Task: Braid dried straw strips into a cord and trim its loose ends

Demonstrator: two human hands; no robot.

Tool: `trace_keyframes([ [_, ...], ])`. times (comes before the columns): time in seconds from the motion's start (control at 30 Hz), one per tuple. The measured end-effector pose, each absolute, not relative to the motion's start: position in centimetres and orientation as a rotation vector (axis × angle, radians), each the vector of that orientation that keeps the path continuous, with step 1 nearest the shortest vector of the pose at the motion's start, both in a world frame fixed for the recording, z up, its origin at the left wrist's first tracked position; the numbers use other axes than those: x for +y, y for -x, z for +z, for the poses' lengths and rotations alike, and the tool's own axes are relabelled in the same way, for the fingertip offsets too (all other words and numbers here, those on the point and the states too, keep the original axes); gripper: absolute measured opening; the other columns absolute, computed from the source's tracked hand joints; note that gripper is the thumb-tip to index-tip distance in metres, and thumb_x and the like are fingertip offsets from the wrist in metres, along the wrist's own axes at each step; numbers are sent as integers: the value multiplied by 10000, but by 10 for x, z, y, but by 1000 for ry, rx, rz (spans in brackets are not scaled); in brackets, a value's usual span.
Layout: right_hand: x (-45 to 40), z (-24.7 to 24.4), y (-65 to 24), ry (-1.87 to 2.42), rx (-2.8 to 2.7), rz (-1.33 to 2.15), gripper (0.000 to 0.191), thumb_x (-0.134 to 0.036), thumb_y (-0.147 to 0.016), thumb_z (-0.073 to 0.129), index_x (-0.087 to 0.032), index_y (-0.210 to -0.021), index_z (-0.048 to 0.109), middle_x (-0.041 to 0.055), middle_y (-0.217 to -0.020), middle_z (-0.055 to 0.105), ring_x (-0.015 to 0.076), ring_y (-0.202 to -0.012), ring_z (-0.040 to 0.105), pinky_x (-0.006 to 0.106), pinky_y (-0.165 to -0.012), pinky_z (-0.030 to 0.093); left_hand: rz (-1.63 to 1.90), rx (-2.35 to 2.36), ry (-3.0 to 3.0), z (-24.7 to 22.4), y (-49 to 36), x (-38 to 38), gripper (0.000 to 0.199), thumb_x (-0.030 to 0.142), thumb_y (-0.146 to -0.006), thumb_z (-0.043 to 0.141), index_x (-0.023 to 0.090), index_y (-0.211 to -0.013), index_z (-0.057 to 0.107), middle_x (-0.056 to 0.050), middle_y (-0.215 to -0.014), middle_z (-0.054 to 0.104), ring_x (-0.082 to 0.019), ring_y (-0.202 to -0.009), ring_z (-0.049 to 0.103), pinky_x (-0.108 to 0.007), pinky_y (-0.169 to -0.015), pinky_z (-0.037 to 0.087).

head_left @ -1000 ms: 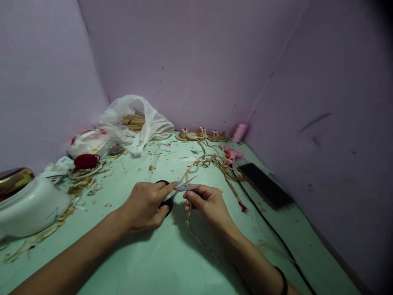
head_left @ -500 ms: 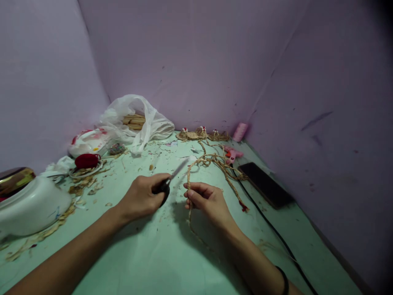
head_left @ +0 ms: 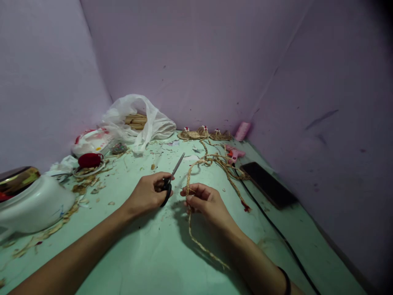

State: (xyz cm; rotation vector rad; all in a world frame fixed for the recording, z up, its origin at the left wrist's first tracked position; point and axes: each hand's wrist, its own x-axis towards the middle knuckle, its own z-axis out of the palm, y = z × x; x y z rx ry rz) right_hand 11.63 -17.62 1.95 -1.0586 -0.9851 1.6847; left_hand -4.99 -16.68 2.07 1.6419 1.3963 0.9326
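Observation:
My left hand (head_left: 150, 191) is closed around the black handles of a pair of scissors (head_left: 175, 169), whose blades point up and away to the right. To the right, my right hand (head_left: 204, 200) pinches a tan braided cord (head_left: 188, 180) between thumb and fingers. One end of that cord hangs below the hand and trails toward me over the table. Its other end curves back into a loose tangle of braided cords (head_left: 219, 160). The scissors and the pinched cord are apart. One tangled cord ends in a red-tied tip (head_left: 246, 206).
Behind are woven pieces with red and white beads (head_left: 193, 134), a pink thread spool (head_left: 242, 131) and a pink glue gun (head_left: 236, 154). A phone (head_left: 268, 184) and black cable (head_left: 276, 234) lie right. A plastic bag (head_left: 159, 123), white pot (head_left: 37, 205) and dry scraps (head_left: 82, 186) are left.
The scissors have swung a little more upright and slightly left, and my left hand's grip has shifted. My right hand stays nearly in place on the cord.

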Motion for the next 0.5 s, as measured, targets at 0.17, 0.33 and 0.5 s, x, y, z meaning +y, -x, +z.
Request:
trace_keyframes([
  [0.17,-176,18,-117,1077,-1011,1642,173,-132,-484,643,-123,-656,636,12,-608,611,80,-465,497,192,-416,348,928,1398,-1715,19,52,-168,327,244,-634,577,108,-931,576,-9,-654,596,-98,-551,500,-190,-515,391],
  [0.33,-176,18,-117,1095,-1001,1638,192,-126,-483,641,-120,-675,640,21,-599,625,79,-473,493,192,-432,349,929,1444,-1830,14,54,-167,317,228,-643,552,131,-941,596,0,-655,604,-102,-564,510,-199,-545,395],
  [0.5,-177,19,-118,1017,-1017,1649,372,-69,-468,586,-138,-831,627,-21,-552,599,76,-445,477,200,-438,360,948,1394,-1668,21,54,-167,332,235,-619,581,128,-934,577,-15,-661,602,-117,-577,520,-218,-546,403],
])
